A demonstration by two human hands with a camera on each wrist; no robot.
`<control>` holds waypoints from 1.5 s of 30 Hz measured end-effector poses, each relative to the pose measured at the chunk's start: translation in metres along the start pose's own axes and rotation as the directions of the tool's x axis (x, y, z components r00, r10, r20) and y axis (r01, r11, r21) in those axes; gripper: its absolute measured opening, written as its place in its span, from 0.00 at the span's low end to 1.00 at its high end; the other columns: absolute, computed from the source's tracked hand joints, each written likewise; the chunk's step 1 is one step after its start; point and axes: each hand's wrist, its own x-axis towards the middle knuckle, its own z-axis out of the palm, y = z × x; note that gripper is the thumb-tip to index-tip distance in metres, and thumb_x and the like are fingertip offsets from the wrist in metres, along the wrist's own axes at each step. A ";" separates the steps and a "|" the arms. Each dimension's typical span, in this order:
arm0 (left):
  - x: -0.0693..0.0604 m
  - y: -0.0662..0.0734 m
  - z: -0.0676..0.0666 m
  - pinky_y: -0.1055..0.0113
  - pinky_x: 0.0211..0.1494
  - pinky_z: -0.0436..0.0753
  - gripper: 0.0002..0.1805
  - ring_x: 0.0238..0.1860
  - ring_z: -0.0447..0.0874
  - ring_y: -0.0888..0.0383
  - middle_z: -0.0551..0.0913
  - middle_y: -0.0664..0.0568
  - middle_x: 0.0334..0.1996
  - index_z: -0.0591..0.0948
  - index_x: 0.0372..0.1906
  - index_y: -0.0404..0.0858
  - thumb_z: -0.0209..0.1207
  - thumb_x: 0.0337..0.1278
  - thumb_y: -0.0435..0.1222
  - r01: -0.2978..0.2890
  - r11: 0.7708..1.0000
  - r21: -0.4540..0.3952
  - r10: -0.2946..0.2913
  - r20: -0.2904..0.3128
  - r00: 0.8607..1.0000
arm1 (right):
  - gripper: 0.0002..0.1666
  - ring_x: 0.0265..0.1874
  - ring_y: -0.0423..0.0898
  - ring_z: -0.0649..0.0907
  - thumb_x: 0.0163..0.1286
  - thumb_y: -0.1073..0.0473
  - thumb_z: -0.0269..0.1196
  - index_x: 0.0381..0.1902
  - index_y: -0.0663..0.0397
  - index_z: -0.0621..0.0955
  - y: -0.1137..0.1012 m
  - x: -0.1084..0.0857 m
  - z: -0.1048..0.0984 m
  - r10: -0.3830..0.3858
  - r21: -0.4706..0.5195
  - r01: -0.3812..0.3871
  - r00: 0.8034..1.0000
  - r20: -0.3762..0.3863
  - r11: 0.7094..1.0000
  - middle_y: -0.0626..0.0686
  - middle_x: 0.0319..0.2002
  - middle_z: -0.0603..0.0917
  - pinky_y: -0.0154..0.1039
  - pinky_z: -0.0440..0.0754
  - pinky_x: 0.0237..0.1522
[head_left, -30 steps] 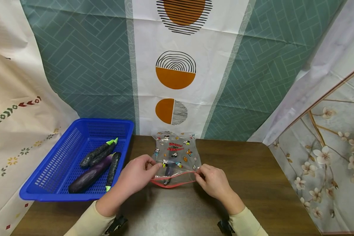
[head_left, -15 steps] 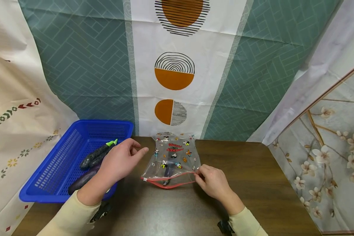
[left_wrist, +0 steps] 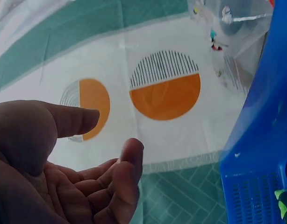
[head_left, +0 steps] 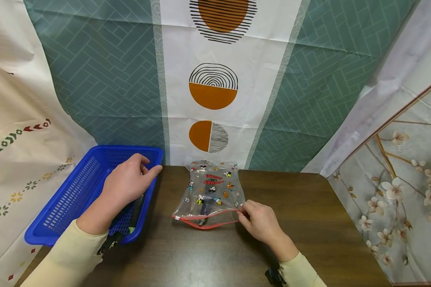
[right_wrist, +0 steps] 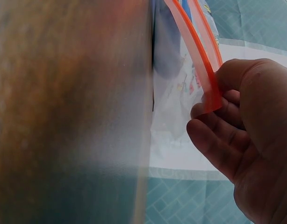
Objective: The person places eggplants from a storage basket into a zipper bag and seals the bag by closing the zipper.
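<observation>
My right hand (head_left: 260,219) pinches the right corner of a clear zip bag (head_left: 215,191) by its red zip edge (right_wrist: 199,51). The bag lies on the table with cartoon figures printed on it, its mouth gaping a little toward me. A dark eggplant (head_left: 203,220) shows through the plastic near the mouth. Above the blue basket (head_left: 154,153) hovers my left hand (head_left: 125,181), fingers loosely bent and thumb apart, holding nothing. In the left wrist view, its palm and fingers (left_wrist: 118,186) are in the air. A slim dark eggplant (head_left: 137,209) lies in the basket; the hand and sleeve hide the rest.
The brown wooden table (head_left: 291,199) extends to the right of the bag. Behind it hangs a green and white patterned cloth (head_left: 215,113). Floral cloths border both sides.
My left hand has let go of the bag's left corner and moved left over the basket, covering the eggplants there. My right hand has stayed on the bag's right corner.
</observation>
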 end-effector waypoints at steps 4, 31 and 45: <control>0.006 -0.009 -0.005 0.42 0.41 0.86 0.40 0.41 0.89 0.46 0.91 0.41 0.49 0.78 0.67 0.28 0.59 0.80 0.63 0.017 1.000 0.018 -0.017 0.007 1.000 | 0.17 0.21 0.35 0.71 0.63 0.60 0.80 0.28 0.44 0.80 0.000 0.001 0.000 -0.012 0.001 0.012 1.000 -0.011 1.000 0.39 0.25 0.75 0.32 0.68 0.22; 0.047 -0.092 -0.011 0.27 0.55 0.82 0.51 0.58 0.81 0.20 0.73 0.12 0.64 0.58 0.75 0.12 0.57 0.80 0.56 0.092 0.978 0.188 -0.122 0.155 0.980 | 0.14 0.22 0.36 0.73 0.64 0.59 0.80 0.30 0.44 0.82 0.002 0.004 0.001 -0.023 -0.005 0.023 1.000 0.006 1.000 0.40 0.27 0.79 0.34 0.72 0.22; 0.057 -0.127 -0.006 0.25 0.53 0.83 0.46 0.58 0.80 0.19 0.73 0.11 0.64 0.63 0.72 0.11 0.60 0.77 0.52 0.091 0.952 0.292 -0.169 0.256 0.952 | 0.14 0.22 0.36 0.72 0.65 0.60 0.80 0.31 0.45 0.83 0.000 0.005 0.000 -0.016 -0.002 0.016 0.999 0.033 1.000 0.40 0.27 0.79 0.33 0.72 0.23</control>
